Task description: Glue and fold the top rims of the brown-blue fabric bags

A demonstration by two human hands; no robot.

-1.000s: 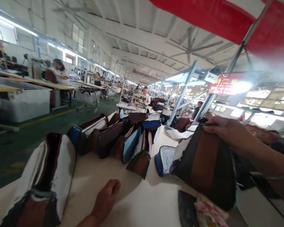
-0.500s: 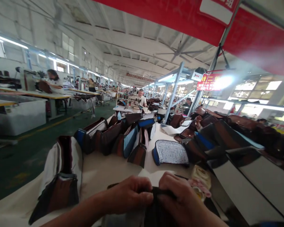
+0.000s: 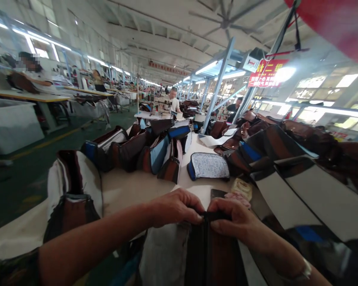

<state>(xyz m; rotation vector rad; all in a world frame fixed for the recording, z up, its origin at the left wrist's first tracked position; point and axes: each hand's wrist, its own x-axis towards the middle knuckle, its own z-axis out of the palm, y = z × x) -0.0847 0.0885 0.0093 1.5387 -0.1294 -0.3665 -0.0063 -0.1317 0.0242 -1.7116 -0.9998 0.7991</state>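
In the head view, a partly sewn bag [image 3: 223, 254] hangs close in front of me at the bottom middle. It has a brown stripe between dark bands, with a grey-white panel on its left side. My left hand [image 3: 179, 206] pinches the dark top edge between thumb and fingers. Just right of it, my right hand [image 3: 237, 218] grips the same edge, thumb towards me. The two sets of fingertips nearly meet at a dark seam. The lower part of this bag runs out of view. A similar bag [image 3: 73, 212] with white sides stands on the table to the left.
Several bags [image 3: 131, 149] stand in a row across the pale table [image 3: 119, 186]. A pouch with patterned lining [image 3: 210, 166] lies beyond my hands. Stacked bags and pale panels [image 3: 289, 198] fill the right side. Co-workers sit farther off; a white bin [image 3: 12, 127] stands left.
Both hands have risen with the bag, and more of its brown stripe and grey-white panel shows. The view has tilted down and shifted slightly.
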